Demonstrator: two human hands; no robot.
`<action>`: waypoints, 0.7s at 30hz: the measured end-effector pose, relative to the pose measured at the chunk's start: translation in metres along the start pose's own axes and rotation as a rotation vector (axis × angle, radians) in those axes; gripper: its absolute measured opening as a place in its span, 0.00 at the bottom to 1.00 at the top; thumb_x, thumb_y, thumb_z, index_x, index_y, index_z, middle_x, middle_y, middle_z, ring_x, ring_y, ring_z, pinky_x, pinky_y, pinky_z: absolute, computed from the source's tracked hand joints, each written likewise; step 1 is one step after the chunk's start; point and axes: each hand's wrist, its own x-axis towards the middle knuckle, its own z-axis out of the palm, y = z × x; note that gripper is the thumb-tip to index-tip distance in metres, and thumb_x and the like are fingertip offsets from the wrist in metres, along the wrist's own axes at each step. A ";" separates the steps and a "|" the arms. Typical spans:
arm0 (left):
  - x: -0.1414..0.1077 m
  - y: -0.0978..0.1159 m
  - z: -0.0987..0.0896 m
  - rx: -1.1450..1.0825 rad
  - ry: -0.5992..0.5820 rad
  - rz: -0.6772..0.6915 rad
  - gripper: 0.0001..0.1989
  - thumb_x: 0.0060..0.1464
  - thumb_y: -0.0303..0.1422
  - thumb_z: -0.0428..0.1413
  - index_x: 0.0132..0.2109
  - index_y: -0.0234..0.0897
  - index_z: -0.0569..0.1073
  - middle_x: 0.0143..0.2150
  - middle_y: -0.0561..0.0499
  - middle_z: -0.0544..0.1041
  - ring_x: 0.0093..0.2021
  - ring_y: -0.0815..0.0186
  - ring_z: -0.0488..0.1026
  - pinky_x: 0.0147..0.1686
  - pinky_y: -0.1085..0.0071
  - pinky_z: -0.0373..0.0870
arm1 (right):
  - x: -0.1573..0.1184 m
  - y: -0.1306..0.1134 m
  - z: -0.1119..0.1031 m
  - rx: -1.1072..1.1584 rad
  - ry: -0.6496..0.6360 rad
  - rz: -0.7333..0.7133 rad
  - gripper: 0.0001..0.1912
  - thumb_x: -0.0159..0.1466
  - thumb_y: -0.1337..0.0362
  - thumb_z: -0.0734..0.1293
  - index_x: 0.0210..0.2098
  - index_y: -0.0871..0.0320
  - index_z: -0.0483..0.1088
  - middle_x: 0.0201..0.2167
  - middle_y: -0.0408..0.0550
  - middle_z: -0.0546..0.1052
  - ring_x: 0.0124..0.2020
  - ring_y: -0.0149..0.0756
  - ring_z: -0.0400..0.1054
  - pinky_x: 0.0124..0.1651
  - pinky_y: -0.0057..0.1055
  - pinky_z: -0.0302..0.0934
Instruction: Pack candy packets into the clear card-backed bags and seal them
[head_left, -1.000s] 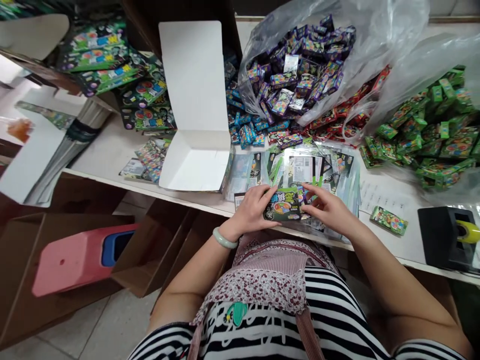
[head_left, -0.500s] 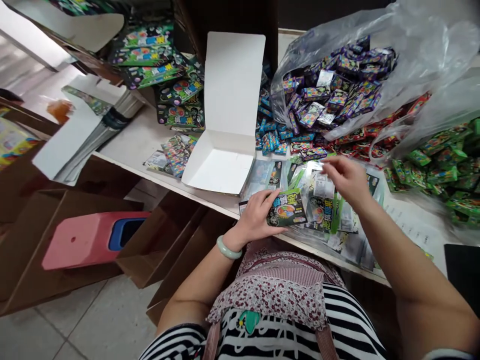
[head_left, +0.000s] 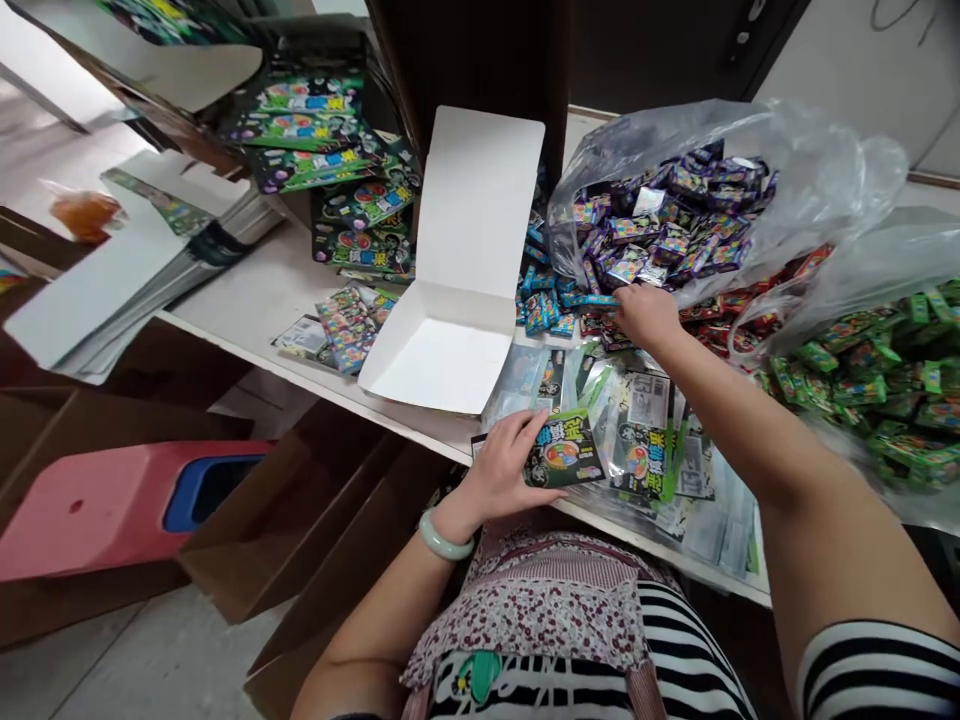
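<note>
My left hand (head_left: 504, 462) grips a black and green printed candy pouch (head_left: 564, 450) by its left side, thumb below and fingers on top, at the table's front edge. My right hand (head_left: 649, 318) is stretched out to the pile of small candy packets, its fingers pinched at the end of a small blue candy packet (head_left: 589, 300); the fingertips are partly hidden. Beneath the right forearm lie several flat clear-fronted pouches (head_left: 637, 440) with green edges, overlapping on the table. Purple candy packets (head_left: 675, 225) fill a clear plastic bag just beyond the right hand.
An open white carton (head_left: 465, 345) stands left of the pouches, lid upright. Red packets (head_left: 802, 265) and green packets (head_left: 900, 370) lie to the right. Stacked black-green pouches (head_left: 367, 220) and folded card (head_left: 97, 280) are at the left. A pink stool (head_left: 97, 510) and brown cartons (head_left: 292, 520) stand below.
My right hand has moved from above the clear pouches forward to the small packets, and its fingers have closed there. The left hand keeps its pouch. The view has shifted slightly.
</note>
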 end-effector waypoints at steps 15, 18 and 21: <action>0.014 0.015 0.000 0.105 -0.045 0.020 0.52 0.48 0.56 0.63 0.72 0.41 0.50 0.59 0.37 0.66 0.59 0.46 0.68 0.59 0.48 0.68 | -0.215 0.011 0.004 1.666 -0.023 0.502 0.29 0.45 0.52 0.79 0.45 0.50 0.74 0.36 0.43 0.79 0.35 0.35 0.73 0.37 0.33 0.69; 0.014 0.018 -0.002 0.122 -0.065 0.009 0.51 0.49 0.55 0.63 0.72 0.41 0.51 0.58 0.37 0.66 0.58 0.47 0.69 0.59 0.49 0.69 | -0.226 0.022 0.004 1.593 -0.006 0.464 0.25 0.52 0.50 0.75 0.47 0.50 0.75 0.39 0.43 0.79 0.37 0.34 0.72 0.39 0.33 0.68; 0.015 0.020 -0.001 0.146 -0.067 0.021 0.51 0.49 0.56 0.62 0.72 0.39 0.51 0.58 0.36 0.66 0.59 0.46 0.68 0.59 0.49 0.69 | -0.219 0.041 -0.002 1.373 -0.027 0.312 0.20 0.59 0.48 0.70 0.47 0.51 0.76 0.41 0.45 0.79 0.39 0.35 0.72 0.43 0.34 0.65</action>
